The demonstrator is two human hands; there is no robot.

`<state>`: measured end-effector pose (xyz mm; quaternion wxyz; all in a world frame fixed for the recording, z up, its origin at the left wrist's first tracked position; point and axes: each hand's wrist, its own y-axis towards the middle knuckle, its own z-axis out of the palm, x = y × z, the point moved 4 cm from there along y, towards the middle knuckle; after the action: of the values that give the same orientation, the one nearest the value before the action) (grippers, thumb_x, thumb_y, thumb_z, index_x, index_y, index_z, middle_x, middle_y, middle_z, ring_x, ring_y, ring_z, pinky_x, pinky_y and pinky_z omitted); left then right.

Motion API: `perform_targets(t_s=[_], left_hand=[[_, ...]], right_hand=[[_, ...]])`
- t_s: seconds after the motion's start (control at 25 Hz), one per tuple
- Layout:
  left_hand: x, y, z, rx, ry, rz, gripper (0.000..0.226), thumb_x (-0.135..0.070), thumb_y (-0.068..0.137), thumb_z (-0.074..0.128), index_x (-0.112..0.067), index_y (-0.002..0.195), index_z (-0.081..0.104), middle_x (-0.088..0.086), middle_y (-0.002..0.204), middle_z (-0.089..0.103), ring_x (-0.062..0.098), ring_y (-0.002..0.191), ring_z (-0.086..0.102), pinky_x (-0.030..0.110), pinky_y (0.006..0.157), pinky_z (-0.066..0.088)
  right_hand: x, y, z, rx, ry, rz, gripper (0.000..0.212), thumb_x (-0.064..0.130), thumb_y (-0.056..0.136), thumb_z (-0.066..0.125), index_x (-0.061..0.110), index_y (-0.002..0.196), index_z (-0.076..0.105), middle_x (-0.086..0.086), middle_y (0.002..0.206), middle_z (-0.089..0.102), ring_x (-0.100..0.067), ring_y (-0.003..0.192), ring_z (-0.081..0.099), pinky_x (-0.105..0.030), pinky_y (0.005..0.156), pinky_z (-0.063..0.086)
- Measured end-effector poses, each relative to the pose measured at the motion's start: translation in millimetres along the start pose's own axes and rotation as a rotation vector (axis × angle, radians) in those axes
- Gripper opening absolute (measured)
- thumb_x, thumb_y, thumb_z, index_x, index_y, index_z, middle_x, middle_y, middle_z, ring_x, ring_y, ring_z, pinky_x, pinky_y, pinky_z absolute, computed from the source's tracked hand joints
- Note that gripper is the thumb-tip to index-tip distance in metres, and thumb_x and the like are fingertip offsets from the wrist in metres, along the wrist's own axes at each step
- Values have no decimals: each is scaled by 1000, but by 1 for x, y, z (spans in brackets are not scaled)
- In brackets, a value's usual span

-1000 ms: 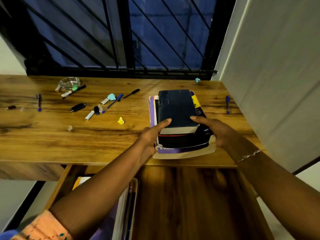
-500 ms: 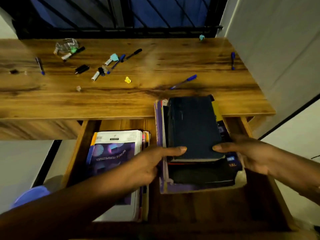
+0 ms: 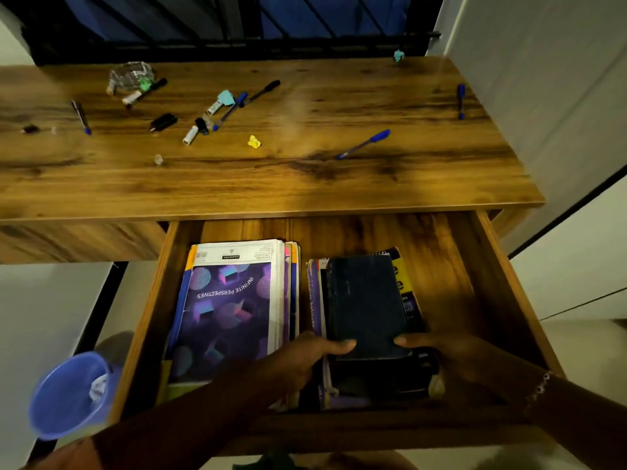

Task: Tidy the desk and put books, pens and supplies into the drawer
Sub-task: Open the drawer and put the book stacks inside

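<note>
A stack of books topped by a dark blue book (image 3: 364,300) lies inside the open wooden drawer (image 3: 475,283), to the right of a pile with a purple "Infinite Perspectives" book (image 3: 230,307). My left hand (image 3: 307,359) grips the stack's left near corner, thumb on the dark cover. My right hand (image 3: 451,357) grips its right near corner the same way. On the desk (image 3: 305,184) above lie a blue pen (image 3: 364,143), another blue pen (image 3: 460,100) at the right, and a scatter of pens and markers (image 3: 217,110) at the left.
A yellow paper scrap (image 3: 254,142) and a crumpled clear wrapper (image 3: 130,76) lie on the desk, a teal scrap (image 3: 398,56) at its back edge. A blue bin (image 3: 68,395) stands on the floor left of the drawer. A white wall flanks the desk's right side.
Both hands carried the book stack off the desk's front edge and down into the drawer. A blue pen that lay hidden behind the stack now shows on the desk.
</note>
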<state>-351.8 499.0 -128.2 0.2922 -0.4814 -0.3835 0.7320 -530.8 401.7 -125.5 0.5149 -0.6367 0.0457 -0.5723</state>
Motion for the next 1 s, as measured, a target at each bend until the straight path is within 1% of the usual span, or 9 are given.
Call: perform_targets(t_s=[0.08, 0.24, 0.36, 0.44, 0.56, 0.68, 0.8, 0.92, 1.0], left_hand=[[3, 5, -6, -47, 65, 0, 86, -21, 54, 83, -5, 129, 44, 14, 124, 58, 30, 113, 56, 48, 98, 46], [6, -2, -4, -142, 237, -7, 66, -17, 79, 69, -7, 135, 35, 12, 135, 47, 29, 123, 48, 43, 104, 41], [-2, -10, 9, -128, 433, 202, 61, -16, 85, 63, -13, 137, 32, 9, 140, 42, 24, 127, 44, 38, 106, 40], [-13, -16, 14, -179, 795, 447, 75, -28, 86, 61, -19, 145, 17, 5, 152, 19, 24, 139, 23, 42, 113, 28], [-10, -9, 15, -226, 1329, 622, 94, -68, 75, 39, -25, 148, -1, -1, 154, -21, 21, 141, -20, 48, 118, 4], [-1, -4, 7, -192, 1441, 649, 106, -78, 60, 16, -22, 148, -2, 0, 152, -27, 12, 130, -30, 43, 116, -1], [-5, -9, -7, -120, 1500, 656, 98, -73, 70, 28, -22, 148, 0, -2, 155, -19, 5, 130, -25, 41, 117, -1], [-2, -18, -23, -23, 1514, 690, 117, -91, 55, 27, -25, 148, -2, -13, 149, -22, 4, 132, -23, 35, 115, -5], [10, -25, -29, 32, 1566, 693, 126, -97, 47, 27, -28, 147, -8, -17, 142, -28, 5, 131, -25, 33, 109, -11]], right_hand=[[-9, 7, 3, -13, -10, -3, 67, 9, 54, 79, 14, 118, 58, -4, 106, 71, -22, 98, 67, -32, 72, 56], [-11, 12, 6, 57, -31, -8, 65, 14, 55, 84, 17, 115, 59, -1, 103, 72, -18, 96, 68, -28, 72, 56], [-14, 15, 5, 103, -135, -26, 85, 36, 32, 93, 22, 110, 61, 1, 104, 73, -14, 96, 69, -24, 71, 56], [-16, 15, 6, 79, -173, -44, 89, 41, 29, 92, 25, 110, 60, 3, 104, 72, -11, 94, 69, -21, 69, 56], [-18, 17, 14, 89, -232, -81, 77, 33, 50, 88, 24, 119, 55, 2, 109, 69, -10, 98, 67, -24, 77, 55], [-15, 14, 19, 42, -334, -113, 65, 26, 60, 79, 25, 119, 53, 7, 111, 65, 0, 92, 64, -15, 71, 53], [-6, 2, 20, -152, -701, -205, 74, 48, 66, 74, 25, 129, 44, 0, 136, 49, -7, 112, 53, -15, 89, 47], [5, -17, 45, -512, -1385, -494, 100, 82, 75, 24, 8, 142, 30, -15, 144, 39, -30, 127, 46, -43, 103, 42], [11, -29, 79, -425, -1539, -682, 101, 78, 79, 12, 1, 142, 28, -19, 146, 36, -30, 133, 37, -46, 108, 28]])
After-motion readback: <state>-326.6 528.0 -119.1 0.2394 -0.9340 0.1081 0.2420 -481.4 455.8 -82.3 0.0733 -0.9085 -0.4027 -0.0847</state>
